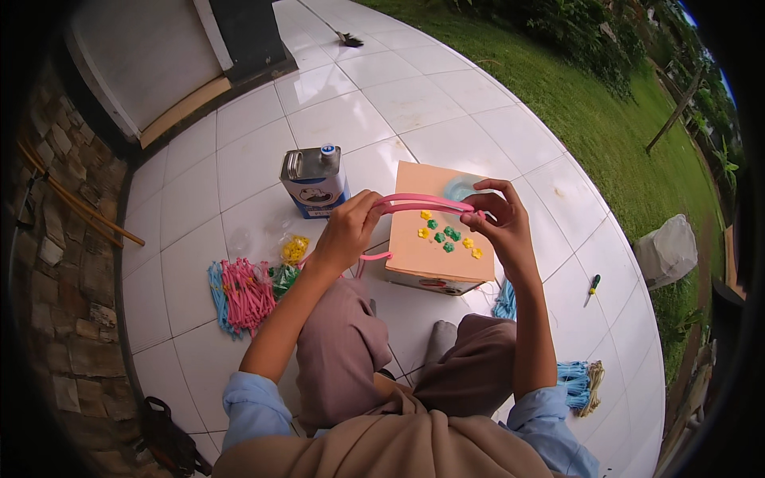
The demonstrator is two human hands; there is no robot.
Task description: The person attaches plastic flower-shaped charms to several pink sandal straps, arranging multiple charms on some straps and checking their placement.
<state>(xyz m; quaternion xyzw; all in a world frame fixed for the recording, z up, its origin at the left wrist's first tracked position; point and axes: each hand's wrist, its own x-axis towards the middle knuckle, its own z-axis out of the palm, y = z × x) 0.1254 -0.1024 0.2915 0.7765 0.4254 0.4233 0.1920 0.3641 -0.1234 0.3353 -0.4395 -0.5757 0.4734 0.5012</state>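
Observation:
A pink V-shaped rubber strap (422,198), like a flip-flop strap, is stretched level between my two hands, above a cardboard box (414,177). My left hand (349,227) is closed round one end. My right hand (502,221) pinches the other end between thumb and fingers. Beneath it on the box lie small green flowers (449,247) and yellow flowers (476,252). Partly behind my right fingers sits a light-blue bowl (457,190). Another pink strap (378,256) reaches over the box's left edge, its other end hidden by my left arm.
Left of the box stand a metal can (319,191), a bag of yellow flowers (294,248) and bundled pink straps (245,293). At right are a screwdriver (592,290), blue straps (572,382) and a white sack (666,250). A stone wall (76,319) borders the tiled floor.

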